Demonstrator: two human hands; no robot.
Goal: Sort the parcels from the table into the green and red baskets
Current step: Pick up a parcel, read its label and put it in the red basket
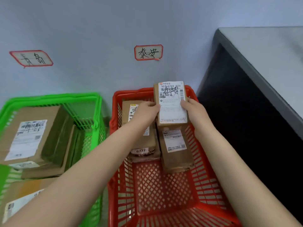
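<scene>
While both hands held it, the parcel [171,104] stood over the far end of the red basket [164,185], above the parcels already lying there. It was a small brown cardboard box, long side up. A white shipping label covered most of the face turned to the camera, with printed digits and barcodes and two large handwritten black characters across the top.

Count, red basket: two brown parcels plainly seen, the left one [139,141] and the right one [177,154], each labelled. A tag reading 9777 sat at the near end of the left one; could not tell whether it belonged to a third box.

Count, green basket [49,97]: three parcels, a large box [32,136] on top, a flat one [49,171] under it, and another [21,200] nearest the camera.

Two red-bordered paper signs were on the wall, one [31,58] above the green basket and one [148,52] above the red. The grey desk [270,54] stood to the right.

Both forearms were bare and reached forward. The left hand [146,110] had its fingers [152,105] curled onto the parcel's left edge. The right hand [193,110] gripped the right edge, thumb on the label.
</scene>
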